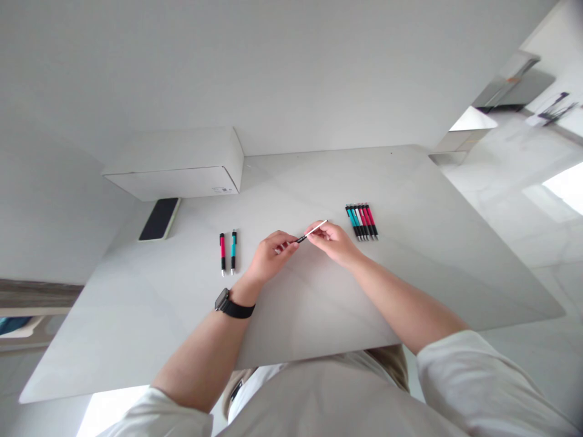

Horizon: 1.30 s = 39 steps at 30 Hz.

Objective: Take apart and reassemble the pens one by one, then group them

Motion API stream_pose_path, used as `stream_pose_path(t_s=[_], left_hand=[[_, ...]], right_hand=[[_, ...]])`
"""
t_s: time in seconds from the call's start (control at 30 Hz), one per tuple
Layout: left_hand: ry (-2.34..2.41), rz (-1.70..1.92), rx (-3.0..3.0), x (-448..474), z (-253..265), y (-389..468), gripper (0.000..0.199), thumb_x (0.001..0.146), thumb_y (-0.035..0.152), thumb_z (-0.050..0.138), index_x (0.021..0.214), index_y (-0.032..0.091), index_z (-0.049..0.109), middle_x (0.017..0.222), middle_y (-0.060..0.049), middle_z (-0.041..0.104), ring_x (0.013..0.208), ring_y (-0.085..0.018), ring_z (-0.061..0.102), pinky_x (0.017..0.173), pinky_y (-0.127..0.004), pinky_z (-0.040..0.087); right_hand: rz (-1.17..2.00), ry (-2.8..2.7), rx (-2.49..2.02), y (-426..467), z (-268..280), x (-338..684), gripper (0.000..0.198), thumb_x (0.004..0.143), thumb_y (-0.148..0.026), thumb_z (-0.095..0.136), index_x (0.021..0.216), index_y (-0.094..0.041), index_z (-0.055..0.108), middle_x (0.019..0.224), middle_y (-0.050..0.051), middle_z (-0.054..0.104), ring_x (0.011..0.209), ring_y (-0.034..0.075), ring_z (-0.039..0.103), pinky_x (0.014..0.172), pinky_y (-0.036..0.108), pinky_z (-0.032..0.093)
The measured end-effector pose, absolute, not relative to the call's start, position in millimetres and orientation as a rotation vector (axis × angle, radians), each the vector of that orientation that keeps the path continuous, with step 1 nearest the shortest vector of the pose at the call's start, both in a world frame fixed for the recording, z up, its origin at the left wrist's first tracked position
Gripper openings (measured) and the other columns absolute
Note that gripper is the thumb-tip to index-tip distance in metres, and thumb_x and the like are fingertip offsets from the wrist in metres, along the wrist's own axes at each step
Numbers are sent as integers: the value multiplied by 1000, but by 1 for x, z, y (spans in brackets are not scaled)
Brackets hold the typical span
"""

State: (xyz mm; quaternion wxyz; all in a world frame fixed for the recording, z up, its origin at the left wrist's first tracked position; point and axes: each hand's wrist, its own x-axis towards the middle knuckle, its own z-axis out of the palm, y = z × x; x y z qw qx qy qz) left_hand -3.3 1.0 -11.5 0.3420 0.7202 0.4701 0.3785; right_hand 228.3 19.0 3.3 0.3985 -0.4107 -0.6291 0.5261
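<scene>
Ahead of you: open tabletop [310, 182] up to wall [319, 79]. On your left: red pen [223, 247], teal pen [234, 247] lie between left hand [273, 254] and phone [159, 218]; white box [182, 182] blocks far-left corner. On your right: pen row [362, 222] just beside right hand [336, 244], open surface beyond it to tabletop's edge. Between your hands: slender pen part [317, 227] bridges gap.

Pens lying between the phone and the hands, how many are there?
2: a red pen, nearer the phone, and a teal pen beside it, nearer the left hand. None looks hidden.
</scene>
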Motion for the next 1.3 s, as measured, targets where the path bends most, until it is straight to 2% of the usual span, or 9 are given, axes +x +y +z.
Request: stream_pose_path(t_s=[0.17, 0.33, 0.47, 0.67, 0.8, 0.93, 1.07, 1.17, 1.3], left_hand=[[1233, 1000, 1859, -3, -12, 2, 31, 100, 52, 62, 106, 25, 77, 102, -7, 73, 91, -20, 67, 76, -32, 53], [1243, 999, 1851, -4, -11, 1, 32, 99, 53, 62, 107, 26, 77, 102, -7, 73, 93, -21, 68, 77, -32, 54], [1248, 985, 1855, -4, -11, 1, 31, 99, 51, 63, 108, 25, 77, 103, -7, 73, 92, -20, 68, 76, -32, 54], [1288, 979, 1861, -5, -15, 1, 30, 95, 50, 68, 109, 25, 77, 100, -6, 74, 83, -18, 67, 74, -32, 54], [1296, 980, 1854, -5, -16, 1, 28, 95, 48, 69, 111, 25, 76, 101, -5, 74, 84, -18, 67, 75, -32, 55], [1303, 1004, 1825, -5, -18, 2, 26, 96, 44, 68, 111, 25, 75, 101, -5, 74, 86, -18, 68, 77, -32, 55], [1351, 1014, 1869, -6, -16, 2, 21, 96, 40, 67, 109, 26, 76, 100, -5, 73, 87, -19, 68, 77, -33, 55], [1350, 962, 2001, -8, -12, 2, 20, 96, 37, 66, 109, 27, 77, 104, -7, 73, 96, -22, 68, 83, -36, 54], [1317, 827, 2195, -8, -14, 2, 16, 94, 32, 69, 105, 30, 80, 102, -6, 74, 97, -24, 66, 92, -40, 52]], right_hand=[[1263, -1548, -1050, 20, 3, 230, 38, 91, -54, 71, 116, -25, 67, 105, 4, 70, 94, 19, 65, 83, 31, 51], [1181, -1479, -1017, 22, 4, 231, 31, 94, -55, 67, 102, -25, 66, 93, 2, 67, 87, 19, 63, 78, 30, 50], [1180, -1491, -1039, 22, 4, 231, 31, 94, -56, 67, 98, -25, 66, 92, 2, 67, 83, 19, 62, 74, 30, 49], [1073, -1619, -1128, 21, 6, 231, 34, 94, -58, 65, 95, -25, 68, 89, 2, 69, 84, 20, 64, 80, 32, 51], [1026, -1702, -1128, 19, 12, 233, 33, 94, -57, 66, 94, -25, 69, 92, 2, 72, 88, 20, 66, 85, 33, 51], [997, -1666, -1131, 28, 16, 245, 34, 99, -58, 58, 102, -25, 70, 100, 3, 73, 94, 21, 68, 88, 33, 51], [760, -1633, -1334, 43, 13, 265, 31, 101, -50, 54, 109, -24, 68, 102, 5, 73, 93, 22, 68, 83, 32, 51], [554, -1840, -1515, 47, 9, 274, 25, 99, -40, 57, 115, -23, 67, 104, 6, 74, 89, 21, 67, 83, 33, 50], [343, -2122, -1699, 42, 1, 272, 28, 97, -32, 61, 123, -22, 64, 110, 9, 73, 97, 24, 67, 86, 34, 48]])
